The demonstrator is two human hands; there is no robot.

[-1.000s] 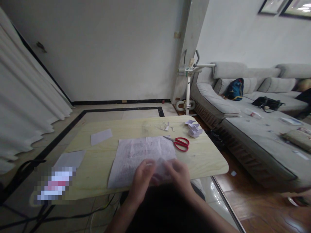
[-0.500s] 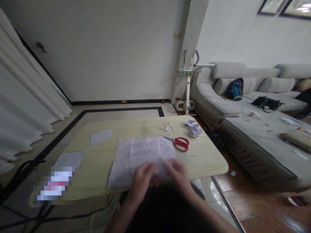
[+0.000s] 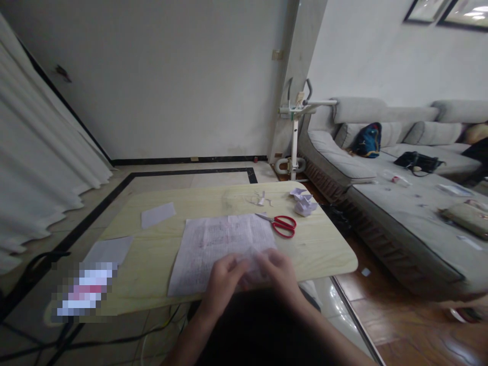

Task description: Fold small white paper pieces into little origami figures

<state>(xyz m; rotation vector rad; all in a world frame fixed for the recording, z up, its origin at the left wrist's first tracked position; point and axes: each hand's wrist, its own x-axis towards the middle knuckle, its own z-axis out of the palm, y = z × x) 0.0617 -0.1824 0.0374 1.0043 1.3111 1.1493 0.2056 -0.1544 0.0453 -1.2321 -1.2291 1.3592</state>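
Between my two hands is a small folded piece of white paper, blurred and partly covered by the fingers. My left hand pinches its left side with thumb and fingers. On its right side my right hand grips it in the same way. Both hands are over the near edge of a large printed sheet that lies flat on the table. Red-handled scissors rest beyond my right hand, their blade tips over the sheet's far right corner.
Folded paper pieces stand at the table's far right, with thin paper scraps beside them. Two plain papers, one farther off and one nearer, lie on the left. A sofa stands to the right.
My fingers have shifted slightly on the small paper, and its raised tip looks lower between them. The sheet, scissors and other papers have stayed in place.
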